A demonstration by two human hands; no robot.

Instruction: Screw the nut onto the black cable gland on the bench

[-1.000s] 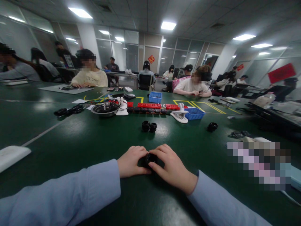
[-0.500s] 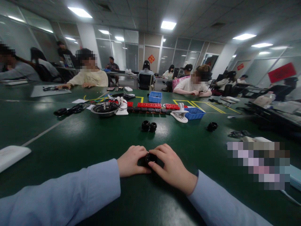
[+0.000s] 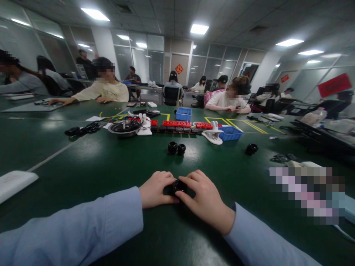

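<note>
Both my hands are closed around a black round hollow fitting (image 3: 179,187) just above or on the green table; its dark opening faces up between them. My left hand (image 3: 158,189) grips its left side, with the thumb in front and fingers behind. On the right side, my right hand (image 3: 203,197) pinches it between the thumb and fingertips. Parts of the fitting are covered by my fingers. Farther out stand two similar black fittings, a larger one (image 3: 172,147) and a smaller one (image 3: 181,149), close together. Another black fitting (image 3: 252,149) sits to the right.
Across the table lie red socket strips (image 3: 177,123), white clip stands (image 3: 213,133), a metal bowl (image 3: 118,133) with cable inside, and blue bins (image 3: 230,133). A white object (image 3: 17,184) is at left; blurred-out items (image 3: 307,194) are at right. Several people sit beyond.
My hands stay on the fitting with hardly any movement. The view shifts slightly. At the far left, a person's arm and the flat board have moved left.
</note>
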